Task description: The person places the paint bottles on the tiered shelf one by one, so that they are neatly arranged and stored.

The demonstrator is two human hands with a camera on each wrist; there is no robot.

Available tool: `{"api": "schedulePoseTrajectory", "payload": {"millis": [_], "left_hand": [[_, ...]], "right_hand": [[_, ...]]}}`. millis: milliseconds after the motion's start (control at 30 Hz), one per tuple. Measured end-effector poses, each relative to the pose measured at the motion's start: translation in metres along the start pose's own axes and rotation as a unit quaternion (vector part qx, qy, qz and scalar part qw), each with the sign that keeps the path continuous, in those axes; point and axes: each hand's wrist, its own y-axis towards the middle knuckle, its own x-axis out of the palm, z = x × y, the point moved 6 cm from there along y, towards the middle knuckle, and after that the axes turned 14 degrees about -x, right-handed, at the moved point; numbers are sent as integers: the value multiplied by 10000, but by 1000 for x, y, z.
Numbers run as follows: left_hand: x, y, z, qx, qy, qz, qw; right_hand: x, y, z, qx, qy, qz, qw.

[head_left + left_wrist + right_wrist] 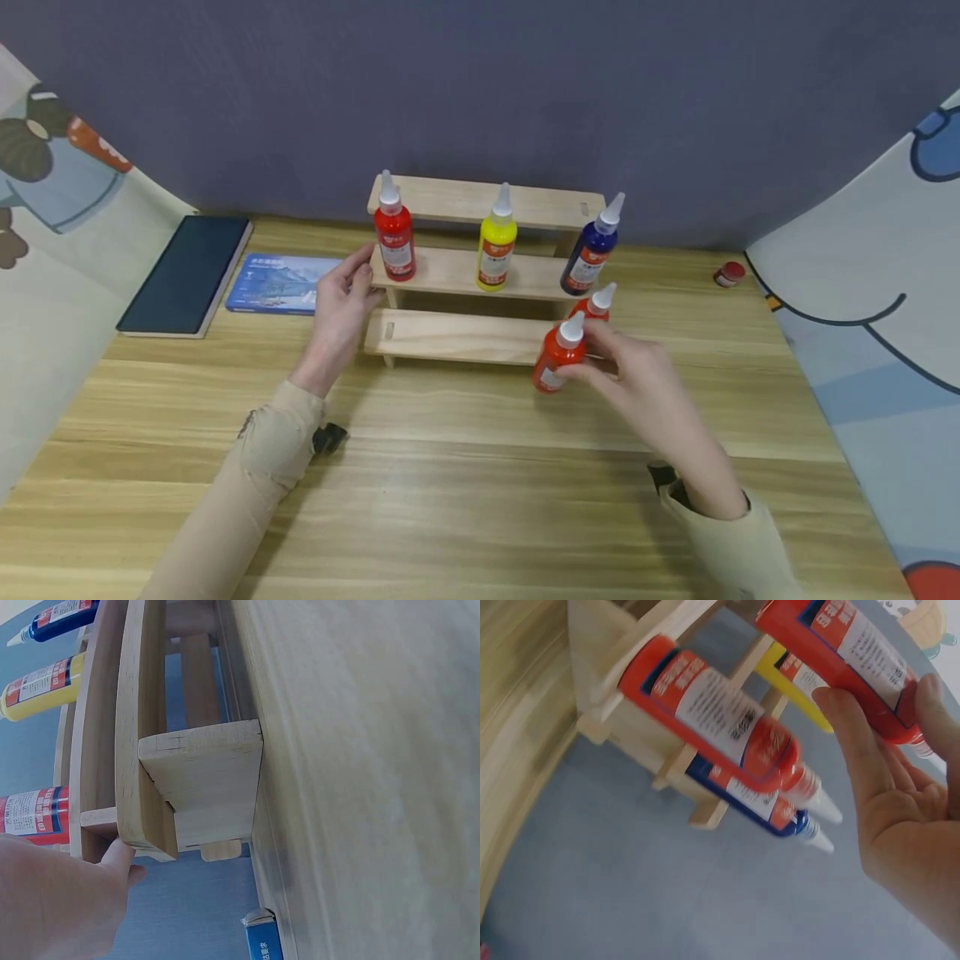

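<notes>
My right hand pinches a red paint bottle with a pointed white nozzle, between thumb and fingers, at the front right of a stepped wooden rack. Just behind it, a second red paint bottle stands at the right end of the lowest step, partly hidden in the head view. My left hand grips the left end of the middle step, beside another red paint bottle. A yellow paint bottle and a dark blue paint bottle stand upright along that step.
Left of the rack lie a blue box with a mountain picture and a dark green book. A small red-lidded jar sits at the far right of the wooden table. A dark grey panel rises behind the rack.
</notes>
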Motion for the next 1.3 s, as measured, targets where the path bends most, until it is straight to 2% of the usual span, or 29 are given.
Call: {"api": "schedulePoseTrajectory", "payload": {"millis": [300,567,933,1200,1300], "left_hand": [[0,0,0,13,-47,-7,10000],[1,-3,0,4,-31,13,10000],[3,-5,1,45,-59,70,9999],[4,-4,3,30,-65,19,10000],[5,-4,8,162,286,12,9995]], "right_hand": [[27,25,3,70,416,-176,9990],[47,46,7,-54,839,-18,9965],[59,64,14,68,671,461,9967],[61,64,14,-18,449,466,9979],[51,58,8,-130,263,580,9979]]}}
